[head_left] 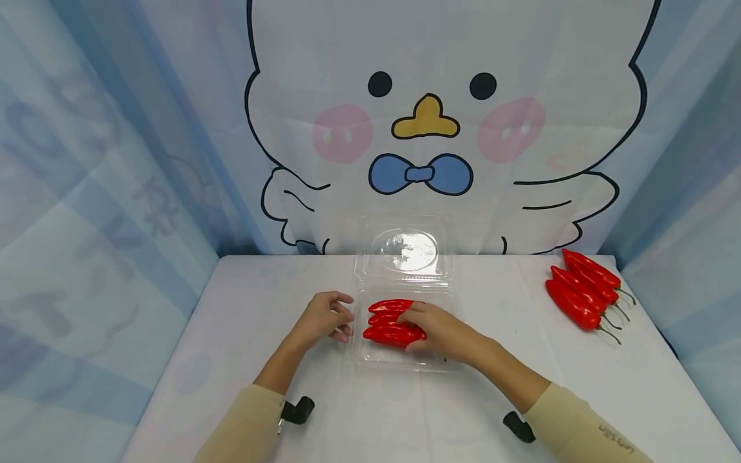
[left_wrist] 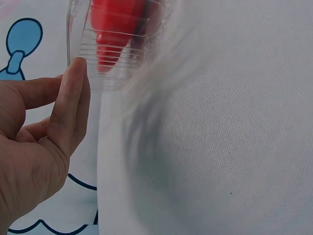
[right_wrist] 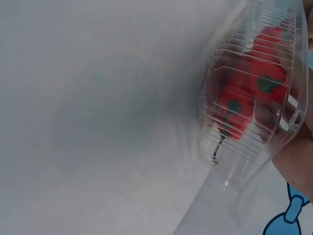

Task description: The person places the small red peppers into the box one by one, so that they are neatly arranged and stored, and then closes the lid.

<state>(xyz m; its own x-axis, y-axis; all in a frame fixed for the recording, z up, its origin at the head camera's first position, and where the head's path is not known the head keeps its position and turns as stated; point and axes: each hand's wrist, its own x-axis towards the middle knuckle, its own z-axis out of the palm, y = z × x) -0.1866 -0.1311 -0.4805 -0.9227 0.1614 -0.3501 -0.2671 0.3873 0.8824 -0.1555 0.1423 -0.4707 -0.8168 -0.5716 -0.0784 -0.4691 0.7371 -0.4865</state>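
Note:
A clear plastic clamshell box (head_left: 370, 357) lies with its lid raised at the back. Inside it are red chili peppers (head_left: 384, 334), laid side by side with their tips to the left. My right hand (head_left: 442, 331) reaches in from the right, its fingers and thumb around the nearest pepper; the hand hides the stem ends. Through the ridged wall in the right wrist view, green caps show on the peppers (right_wrist: 237, 110). My left hand (head_left: 324, 318) is beside the box's left wall, holding nothing, fingers loosely bent. Its fingertips are close to the rim; contact is unclear.
Several more red chili peppers (head_left: 579, 302) lie in a slanting group at the table's back right, stems toward the right. A white cloth covers the table (head_left: 370, 418). Behind it hangs a curtain (head_left: 428, 212) with a cartoon figure, and the raised lid (head_left: 379, 244) stands close to it.

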